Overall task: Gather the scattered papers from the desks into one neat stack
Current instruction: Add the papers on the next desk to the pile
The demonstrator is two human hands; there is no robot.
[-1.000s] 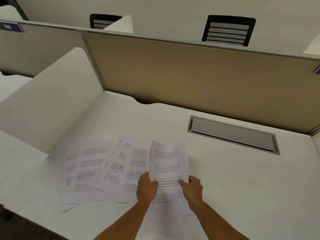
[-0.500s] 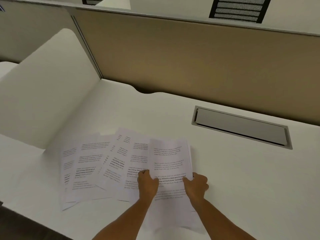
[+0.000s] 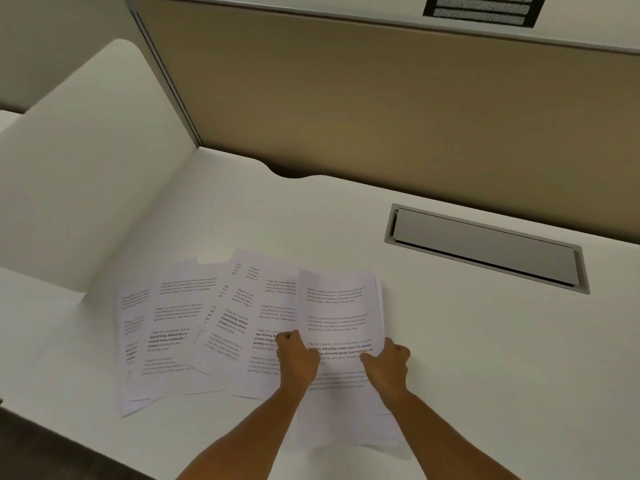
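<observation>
At nine o'clock, fanned sheets (image 3: 180, 334) lie loose on the tabletop (image 3: 485, 358): light, limp, slippery. Left hand (image 3: 298, 358) and right hand (image 3: 388, 363), grip closed, pinch the small stack (image 3: 341, 313) by its side edges; squeezing there risks buckling it.

Printed sheets (image 3: 194, 327): white, black text in paragraph blocks, some lines bold. Desk (image 3: 485, 358): off-white. Side divider (image 3: 86, 174): off-white. Back partition (image 3: 381, 109): tan. Cable hatch (image 3: 485, 247): grey. Chair back (image 3: 485, 8): black, grey horizontal strips.
</observation>
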